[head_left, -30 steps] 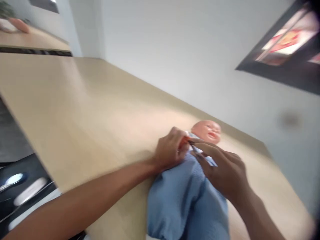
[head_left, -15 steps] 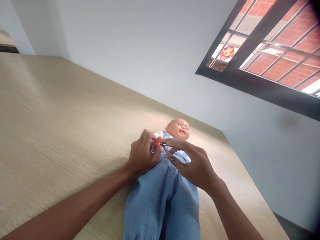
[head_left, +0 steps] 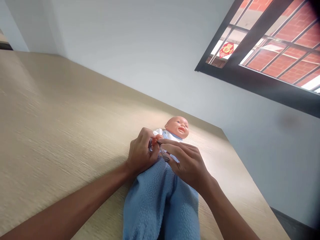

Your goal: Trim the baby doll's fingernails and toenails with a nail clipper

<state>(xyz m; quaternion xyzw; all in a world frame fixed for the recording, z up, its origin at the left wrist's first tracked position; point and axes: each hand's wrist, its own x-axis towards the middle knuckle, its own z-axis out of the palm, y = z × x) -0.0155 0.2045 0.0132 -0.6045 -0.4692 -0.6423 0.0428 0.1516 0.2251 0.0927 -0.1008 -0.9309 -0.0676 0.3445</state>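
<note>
A baby doll (head_left: 177, 127) in blue fleece clothes (head_left: 150, 203) lies face up on the table, its head at the far end. My left hand (head_left: 142, 148) is closed around the doll's small hand (head_left: 157, 137), holding it over the doll's chest. Between the thumb and fingers of my right hand (head_left: 187, 161) is a nail clipper (head_left: 163, 154) with a pale, dark-striped lever. The clipper's metal jaws are at the doll's fingers; whether they touch is too small to tell. My fingers partly hide the doll's arm and upper body.
The light wooden table (head_left: 62, 123) extends far to the left, and its right edge runs diagonally past the doll. A pale wall (head_left: 137, 50) stands behind it. A dark-framed, barred window (head_left: 257, 50) is at the upper right.
My right hand and the nail clipper have shifted slightly left, closer to the doll's fingers. The clipper has turned more upright. My left hand keeps its hold, and the view has tilted slightly.
</note>
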